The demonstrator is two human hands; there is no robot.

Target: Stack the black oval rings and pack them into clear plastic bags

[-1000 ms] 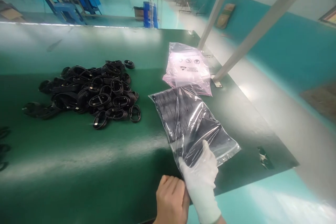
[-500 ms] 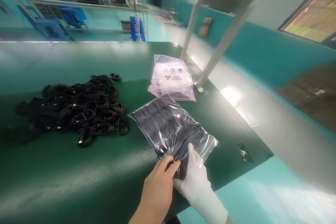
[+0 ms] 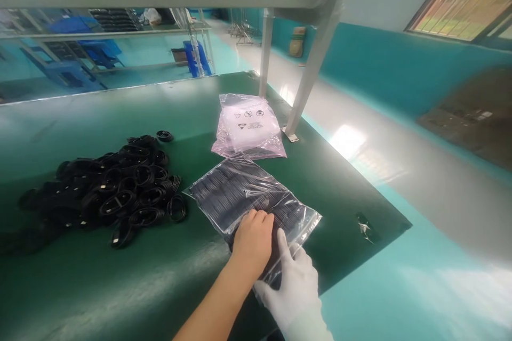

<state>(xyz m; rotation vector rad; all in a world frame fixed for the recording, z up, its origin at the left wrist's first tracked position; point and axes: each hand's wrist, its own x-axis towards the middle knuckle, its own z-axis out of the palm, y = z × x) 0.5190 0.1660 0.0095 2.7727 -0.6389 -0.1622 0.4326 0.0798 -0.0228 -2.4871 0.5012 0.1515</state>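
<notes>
Lengthwise, the bag points away leftward, right hand gripping it, left hand atop, grip unclear.

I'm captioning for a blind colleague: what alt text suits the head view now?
A bare left hand rests on a clear plastic bag packed with black items, while a white-gloved right hand touches its near end. On the green table, a heap of coiled black cables lies left, a pink printed bag beyond.

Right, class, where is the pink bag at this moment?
In the head view, the pink bag lies near the centre on the green table, just beyond the clear bag, right of the cable pile and left of the nearer post.
</notes>
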